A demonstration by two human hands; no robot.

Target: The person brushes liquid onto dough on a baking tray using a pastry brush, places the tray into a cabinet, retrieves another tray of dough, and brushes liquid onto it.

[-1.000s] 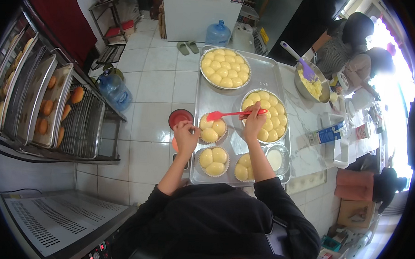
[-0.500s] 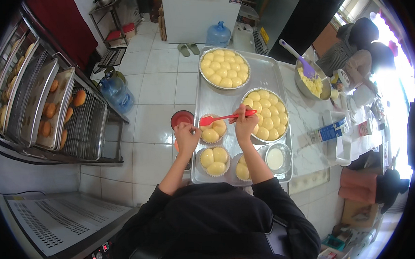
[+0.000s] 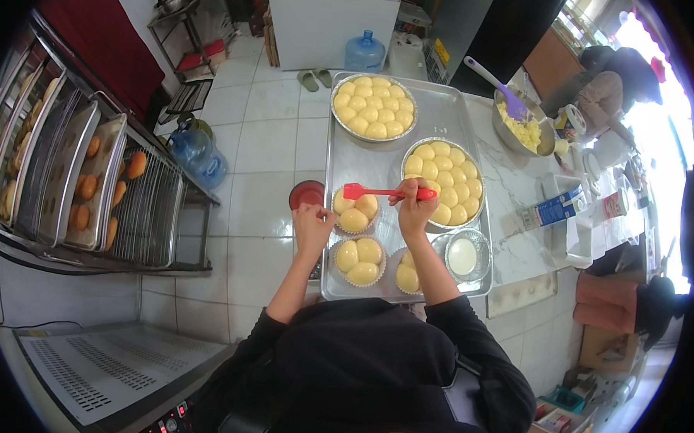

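My right hand (image 3: 414, 205) grips a red silicone brush (image 3: 360, 191) by its handle, the head over a small fluted cup of glazed dough balls (image 3: 354, 221). My left hand (image 3: 312, 224) has bent fingertips at that cup's left edge; what they hold is unclear. More dough sits in a fluted cup (image 3: 358, 260) below and another (image 3: 408, 272) partly behind my right arm. Two round foil pans of glazed balls (image 3: 373, 109) (image 3: 452, 178) and a dish of pale liquid (image 3: 461, 255) share the metal tray (image 3: 443, 97).
A bowl of yellow mixture (image 3: 521, 133) with a purple spatula, cartons (image 3: 553, 207) and containers crowd the marble counter (image 3: 516, 255). A rack of baked buns (image 3: 101, 182) stands left, water jugs (image 3: 199, 156) on the floor beside it. Other people (image 3: 608, 88) are at the upper right.
The red brush has lifted slightly from the cup's dough and lies more level. My left hand stays at the cup's edge, moved only slightly.
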